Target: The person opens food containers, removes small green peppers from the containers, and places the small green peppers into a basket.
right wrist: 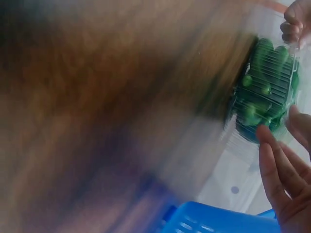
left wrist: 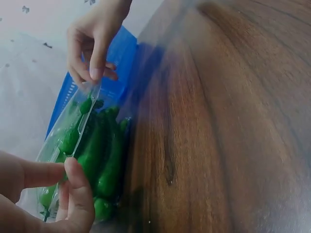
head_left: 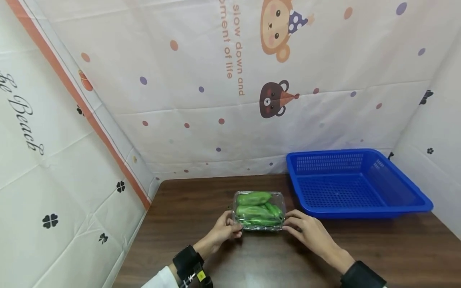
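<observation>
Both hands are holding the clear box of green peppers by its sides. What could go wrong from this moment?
The left hand and right hand pinch only the thin edges of the clear box, so it may slip or flex. The lid could pop open and spill the green peppers. The blue basket sits close; the box might bump its rim.

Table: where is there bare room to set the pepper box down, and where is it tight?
Bare wood lies left of the box up to the table edge, and in front of the basket on the right. The basket floor is bare too. It is tight between box and basket.
</observation>
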Motion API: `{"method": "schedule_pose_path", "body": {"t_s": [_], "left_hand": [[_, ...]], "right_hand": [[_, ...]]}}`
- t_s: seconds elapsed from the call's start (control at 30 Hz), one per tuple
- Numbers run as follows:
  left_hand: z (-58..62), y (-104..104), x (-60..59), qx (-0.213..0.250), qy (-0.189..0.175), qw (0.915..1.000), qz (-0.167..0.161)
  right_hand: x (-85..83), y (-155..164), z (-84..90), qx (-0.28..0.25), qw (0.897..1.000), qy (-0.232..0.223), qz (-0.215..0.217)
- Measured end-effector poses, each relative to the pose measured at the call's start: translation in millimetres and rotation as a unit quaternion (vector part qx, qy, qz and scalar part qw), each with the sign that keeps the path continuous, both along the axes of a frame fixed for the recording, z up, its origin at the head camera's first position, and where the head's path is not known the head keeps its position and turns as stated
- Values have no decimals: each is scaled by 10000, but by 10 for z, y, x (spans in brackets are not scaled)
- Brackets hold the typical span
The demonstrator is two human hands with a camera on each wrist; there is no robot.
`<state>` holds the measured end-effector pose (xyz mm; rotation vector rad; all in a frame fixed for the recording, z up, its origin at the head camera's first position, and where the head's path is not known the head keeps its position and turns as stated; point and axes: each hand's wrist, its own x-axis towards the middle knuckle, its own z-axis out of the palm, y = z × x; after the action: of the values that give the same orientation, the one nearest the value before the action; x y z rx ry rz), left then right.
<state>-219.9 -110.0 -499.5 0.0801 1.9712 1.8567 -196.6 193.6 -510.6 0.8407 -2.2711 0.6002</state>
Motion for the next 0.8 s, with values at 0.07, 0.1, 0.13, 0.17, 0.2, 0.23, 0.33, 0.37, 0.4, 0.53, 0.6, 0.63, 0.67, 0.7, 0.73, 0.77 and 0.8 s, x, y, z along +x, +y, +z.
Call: {"method": "schedule_pose_path", "body": {"t_s": [0.07,0.1,0.13,0.17,0.2,0.23,0.33,0.37,0.4,0.53,0.6,0.63,0.67,0.7,0.73,0.77,0.8], "left_hand": [[13,7,-17,61,-98,9999,24],[16,9,-21,68,-123,9999,36],[19,9,-21,82,-144,9998,60],[19,8,-17,87,-165,9998,90],[18,8,-10,97,-194,9997,146],[14,9,-2,93,-191,9996,198],[2,21,28,97,-109,9991,395],[-6,28,36,85,-79,9989,452],[-11,37,43,86,-54,9986,511],[-19,69,55,93,-16,9980,629],[-15,77,56,104,-39,9978,652],[-13,79,55,90,-37,9978,649],[-11,83,54,75,-41,9979,649],[-12,87,52,61,-41,9978,654],[-10,91,48,39,-33,9978,661],[-10,96,44,22,-18,9977,671],[-9,102,40,18,-18,9976,685]], "right_hand": [[-21,-6,16,184,9997,137,56],[-29,-12,23,291,9993,211,57],[-35,-19,29,413,9987,284,40],[-38,-28,34,537,9979,362,-3],[-40,-38,40,660,9969,430,-56],[-42,-48,48,788,9957,479,-125],[-46,-80,81,1143,9915,524,-343],[-46,-88,94,1238,9902,509,-402],[-46,-95,108,1318,9892,473,-440],[-51,-108,184,1581,9858,290,-487],[-56,-107,226,1645,9852,132,-457],[-60,-105,249,1665,9851,18,-421],[-65,-102,271,1674,9851,-127,-362],[-70,-98,290,1683,9849,-288,-297],[-76,-96,309,1691,9842,-465,-227],[-84,-93,327,1709,9833,-602,-161],[-90,-92,343,1720,9823,-734,-87]]}}
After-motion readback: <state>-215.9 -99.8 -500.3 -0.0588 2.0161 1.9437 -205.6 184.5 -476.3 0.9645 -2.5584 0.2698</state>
